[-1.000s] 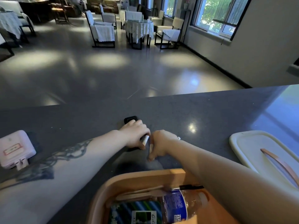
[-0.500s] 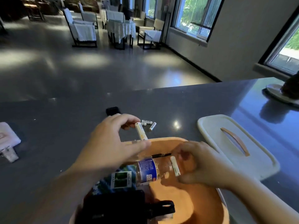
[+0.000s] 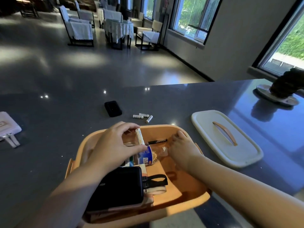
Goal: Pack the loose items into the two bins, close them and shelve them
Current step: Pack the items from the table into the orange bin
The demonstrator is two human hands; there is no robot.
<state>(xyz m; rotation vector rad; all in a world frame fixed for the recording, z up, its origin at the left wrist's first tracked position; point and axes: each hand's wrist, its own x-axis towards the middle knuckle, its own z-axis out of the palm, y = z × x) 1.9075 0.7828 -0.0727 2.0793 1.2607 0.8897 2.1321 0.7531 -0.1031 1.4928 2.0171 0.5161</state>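
Fingers (image 3: 131, 125) of left hand (image 3: 113, 145): curled, pinching a white battery (image 3: 139, 136) between thumb and fingertips, battery near upright, held over the far part of the orange bin (image 3: 189, 201); right hand (image 3: 182, 148): lowered inside the bin at its far right corner, fingers bent downward, back of hand toward camera, whether it holds anything cannot be told; bin: open, on the dark counter (image 3: 57, 129) directly before the person; bin contents: clear bottle (image 3: 151, 155) with blue label lying on its side under the left hand, black pen (image 3: 158, 141) lying across the far end just beyond the bottle, black power bank (image 3: 120, 188) at the near left with a black strap loop (image 3: 156, 180) to its right, printed card partly hidden beneath the bottle; loose on counter beyond the bin: three white batteries (image 3: 142, 116) lying together, touching or nearly so, small black case (image 3: 113, 108) just left of them; white lid (image 3: 225, 137) with tan handle: flat on the counter right of the bin, apart from it; white device (image 3: 8, 127): at left edge, partly cut off; dark object on round metal base (image 3: 278, 94): far right of counter; background: grey floor, chairs and cloth-covered tables, windows along the right wall
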